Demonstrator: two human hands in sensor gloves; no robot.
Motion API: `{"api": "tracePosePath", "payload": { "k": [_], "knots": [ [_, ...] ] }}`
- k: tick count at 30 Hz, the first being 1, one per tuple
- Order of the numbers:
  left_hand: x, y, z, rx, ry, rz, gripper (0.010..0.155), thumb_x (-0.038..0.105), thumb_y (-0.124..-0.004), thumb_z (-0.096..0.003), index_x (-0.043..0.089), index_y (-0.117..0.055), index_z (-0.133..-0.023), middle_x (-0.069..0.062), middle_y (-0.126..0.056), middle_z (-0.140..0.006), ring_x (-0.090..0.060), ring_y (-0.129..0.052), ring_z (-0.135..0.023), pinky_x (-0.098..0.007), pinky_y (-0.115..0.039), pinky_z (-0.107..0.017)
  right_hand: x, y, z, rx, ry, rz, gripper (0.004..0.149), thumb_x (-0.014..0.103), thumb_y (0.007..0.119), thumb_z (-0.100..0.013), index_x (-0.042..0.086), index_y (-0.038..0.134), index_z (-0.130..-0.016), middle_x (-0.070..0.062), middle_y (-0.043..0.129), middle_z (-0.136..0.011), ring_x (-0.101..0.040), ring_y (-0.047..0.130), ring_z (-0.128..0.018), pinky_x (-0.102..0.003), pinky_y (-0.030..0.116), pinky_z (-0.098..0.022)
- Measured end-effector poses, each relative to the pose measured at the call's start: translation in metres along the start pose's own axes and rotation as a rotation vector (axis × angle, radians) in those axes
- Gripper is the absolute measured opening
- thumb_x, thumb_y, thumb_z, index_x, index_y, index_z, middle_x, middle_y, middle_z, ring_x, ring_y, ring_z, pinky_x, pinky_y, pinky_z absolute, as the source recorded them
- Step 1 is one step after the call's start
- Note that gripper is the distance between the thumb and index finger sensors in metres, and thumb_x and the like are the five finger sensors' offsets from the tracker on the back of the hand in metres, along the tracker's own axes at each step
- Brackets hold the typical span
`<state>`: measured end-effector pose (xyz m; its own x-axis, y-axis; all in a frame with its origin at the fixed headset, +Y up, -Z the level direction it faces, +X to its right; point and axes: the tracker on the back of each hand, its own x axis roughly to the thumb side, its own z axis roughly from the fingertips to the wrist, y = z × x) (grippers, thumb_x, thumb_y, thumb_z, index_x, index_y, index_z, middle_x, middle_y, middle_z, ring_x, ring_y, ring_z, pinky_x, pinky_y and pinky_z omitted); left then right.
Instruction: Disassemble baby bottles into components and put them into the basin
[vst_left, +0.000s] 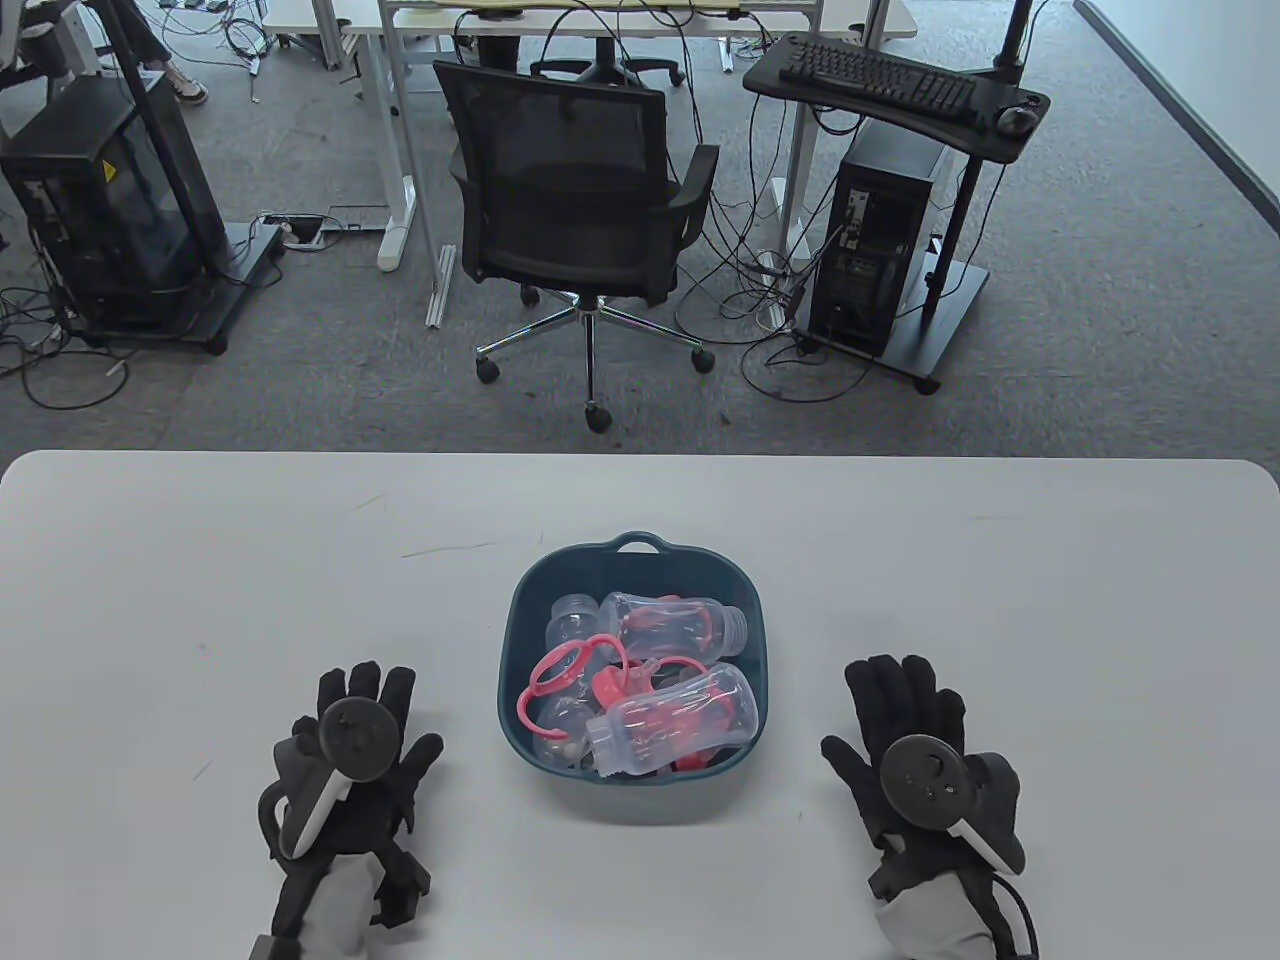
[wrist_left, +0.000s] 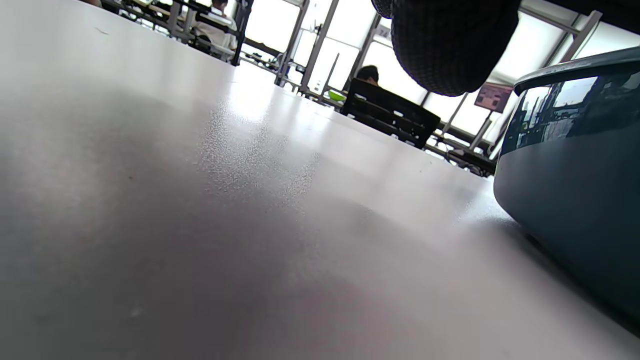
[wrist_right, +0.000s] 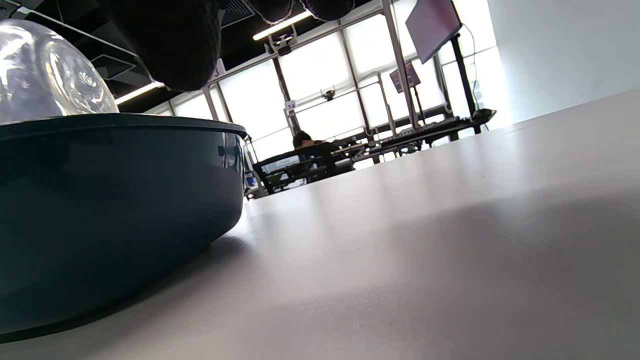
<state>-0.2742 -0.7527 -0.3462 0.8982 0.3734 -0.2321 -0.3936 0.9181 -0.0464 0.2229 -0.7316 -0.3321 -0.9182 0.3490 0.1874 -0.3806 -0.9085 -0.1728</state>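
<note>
Office floor behind, with a black mesh chair (vst_left: 575, 190), a PC tower (vst_left: 880, 245) and a keyboard (vst_left: 878, 75) on a stand. White table (vst_left: 200, 560) in front. Dark teal basin (vst_left: 520, 640) sits mid-table between both hands, apart from each. Inside it: clear bottle bodies (vst_left: 675, 725) lying on their sides, mixed with pink rings and handles (vst_left: 560, 670), piled and overlapping. Left hand (vst_left: 350, 760) flat on the table, fingers spread, holding nothing. Right hand (vst_left: 915, 750) likewise flat and spread, holding nothing.
</note>
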Motion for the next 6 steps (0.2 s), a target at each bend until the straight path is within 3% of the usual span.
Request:
{"api": "tracePosePath", "payload": {
  "k": [6],
  "knots": [
    [0.001, 0.0006, 0.0004, 0.008, -0.007, -0.013, 0.074, 0.053, -0.075, -0.048, 0.049, -0.03, -0.107, 0.015, -0.011, -0.116, -0.019, -0.001, -0.116, -0.055, -0.01, -0.081, -0.0018, -0.0015, 0.0013, -0.003, 0.004, -0.02, 0.074, 0.042, 0.077, -0.055, 0.02, 0.035, -0.113, -0.012, 0.032, -0.119, -0.038, 0.016, -0.107, -0.063, 0.021, -0.073]
  ]
}}
